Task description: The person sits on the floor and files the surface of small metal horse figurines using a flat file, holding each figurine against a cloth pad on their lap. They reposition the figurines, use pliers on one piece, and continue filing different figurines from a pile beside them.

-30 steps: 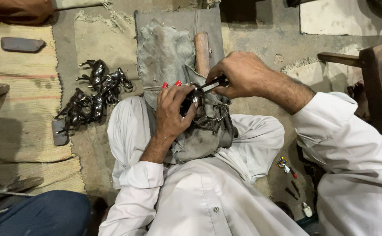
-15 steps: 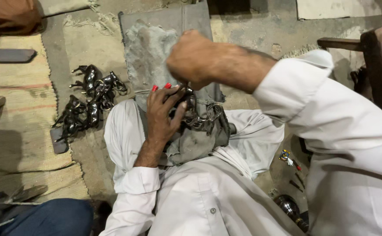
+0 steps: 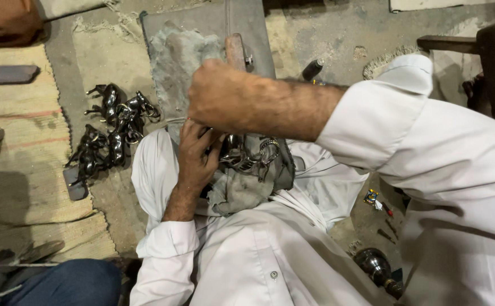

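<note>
1. A grey work slab (image 3: 202, 34) is seen on the concrete floor ahead of the crossed legs; a dirty grey cloth (image 3: 242, 190) is draped from it down onto the lap.
2. A woven mat (image 3: 15, 141) is noted at the left, with a flat dark stone (image 3: 9, 73) lying on it.
3. A heap of dark metal horse figurines (image 3: 111, 130) is recorded at the mat's edge, well apart from both hands.
4. The right hand (image 3: 225, 96) is now raised and clenched above the lap. Half a second ago it was higher and blurred; a second ago it was down at the workpiece with a dark tool. A repeated stroke is therefore inferred. Whether the tool is held now cannot be told, the palm being hidden.
5. The left hand (image 3: 196, 156) is kept closed around one metal horse figurine (image 3: 247, 156), pressed onto the cloth on the lap, in much the same place across all three pictures. The piece is judged to be mid-working.
6. A wooden handle (image 3: 235, 51) is seen projecting beyond the right hand, over the slab.
7. A small dark flask (image 3: 375, 266) is noted on the floor at lower right.
</note>
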Available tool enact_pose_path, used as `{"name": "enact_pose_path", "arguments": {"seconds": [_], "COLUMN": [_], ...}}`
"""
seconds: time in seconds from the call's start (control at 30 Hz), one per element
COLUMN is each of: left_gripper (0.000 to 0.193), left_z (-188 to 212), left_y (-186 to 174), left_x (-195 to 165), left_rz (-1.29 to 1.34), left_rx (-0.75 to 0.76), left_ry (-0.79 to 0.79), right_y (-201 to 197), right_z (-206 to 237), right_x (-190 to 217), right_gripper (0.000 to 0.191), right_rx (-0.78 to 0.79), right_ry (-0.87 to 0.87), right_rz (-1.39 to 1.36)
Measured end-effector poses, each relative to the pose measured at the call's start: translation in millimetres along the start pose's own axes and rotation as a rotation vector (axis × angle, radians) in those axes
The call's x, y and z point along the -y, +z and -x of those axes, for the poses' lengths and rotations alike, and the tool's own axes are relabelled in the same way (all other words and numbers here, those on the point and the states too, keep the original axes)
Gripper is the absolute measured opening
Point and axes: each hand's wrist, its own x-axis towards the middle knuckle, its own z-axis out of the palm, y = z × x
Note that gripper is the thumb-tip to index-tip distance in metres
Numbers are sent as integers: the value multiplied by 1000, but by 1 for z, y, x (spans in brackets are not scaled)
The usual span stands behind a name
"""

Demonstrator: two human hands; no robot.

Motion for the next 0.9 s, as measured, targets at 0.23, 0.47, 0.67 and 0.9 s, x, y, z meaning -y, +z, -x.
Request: {"name": "enact_pose_path", "arguments": {"seconds": [0.23,0.47,0.67,0.9], "left_gripper": [24,24,22,21], "left_z": [2,2,2,1], "left_y": [1,2,0,-1], "left_x": [-2,-5,-8,-12], "left_rz": [-11,-35,-47,-52], "left_rx": [-15,-18,-11,-1], "left_ry": [-19,-41,-29,-44], "right_y": [0,6,6,7], "right_z": [-3,2,3,11], "right_x": [-1,-9,-10,-12], "right_gripper": [24,27,24,20], "right_rx": [-21,-62,-69,-141], "right_ry": [-62,-103,-116,-113], "right_rz": [19,14,9,-3]}}
